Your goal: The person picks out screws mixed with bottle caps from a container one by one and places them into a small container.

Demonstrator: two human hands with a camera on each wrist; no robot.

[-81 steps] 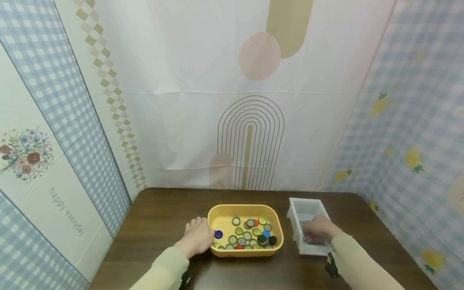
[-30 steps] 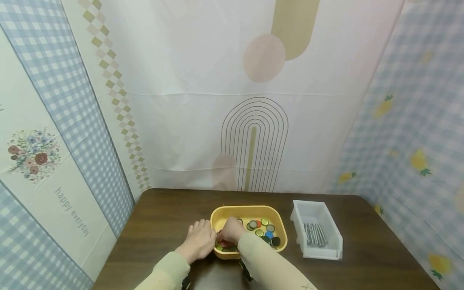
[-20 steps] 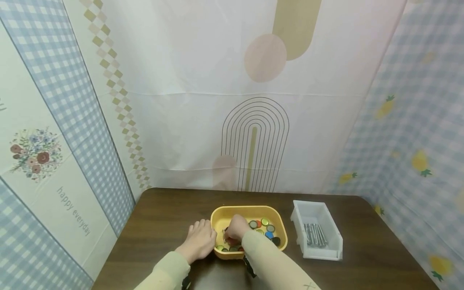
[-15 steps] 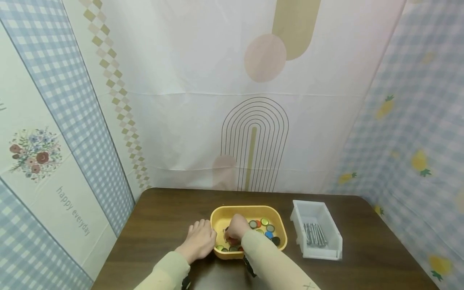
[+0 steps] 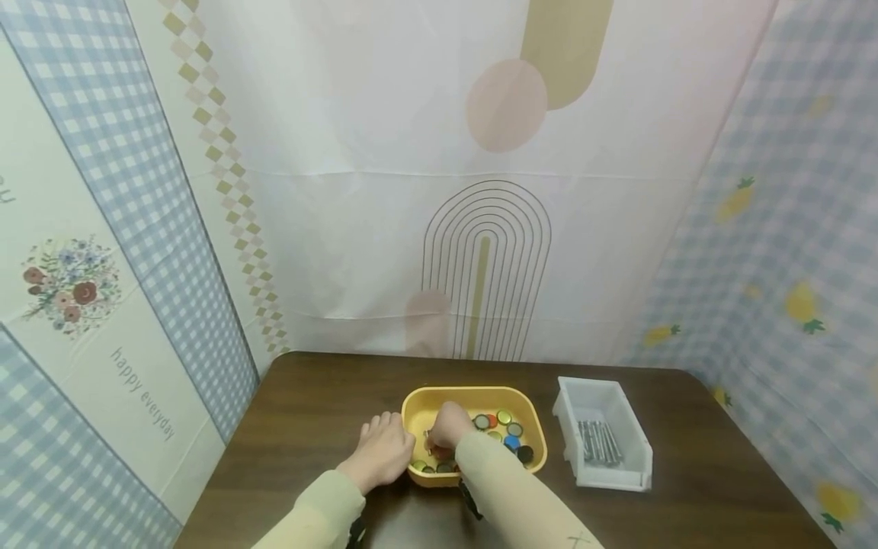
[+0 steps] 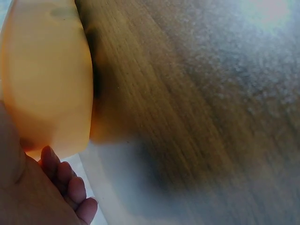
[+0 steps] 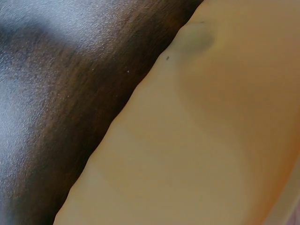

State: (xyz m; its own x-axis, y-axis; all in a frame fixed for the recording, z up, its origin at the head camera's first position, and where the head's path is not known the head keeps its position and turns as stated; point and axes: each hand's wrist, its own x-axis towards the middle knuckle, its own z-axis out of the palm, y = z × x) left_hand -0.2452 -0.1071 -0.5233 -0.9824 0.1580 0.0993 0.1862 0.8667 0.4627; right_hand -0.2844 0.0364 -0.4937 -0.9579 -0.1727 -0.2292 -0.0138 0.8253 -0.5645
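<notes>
A yellow bin holds several loose bottle caps in mixed colours. My left hand lies against its left end, with relaxed fingers; the left wrist view shows the fingertips beside the bin's wall. Inside the bin's left half is my right hand, fingers curled and pointing down. It pinches a slim, shiny metal bolt, mostly hidden by the hand. The hand and forearm also cover part of the caps. Only the bin's outer wall and the table fill most of the right wrist view.
To the right stands a white open-fronted parts bin with several silver bolts lying in it. Both bins sit on a dark brown wooden table. Patterned cloth hangs behind and at both sides.
My right hand has left the white bin and come across into the yellow bin, where it shifted a little and then stayed nearly still. The left hand has kept its place at the bin's end.
</notes>
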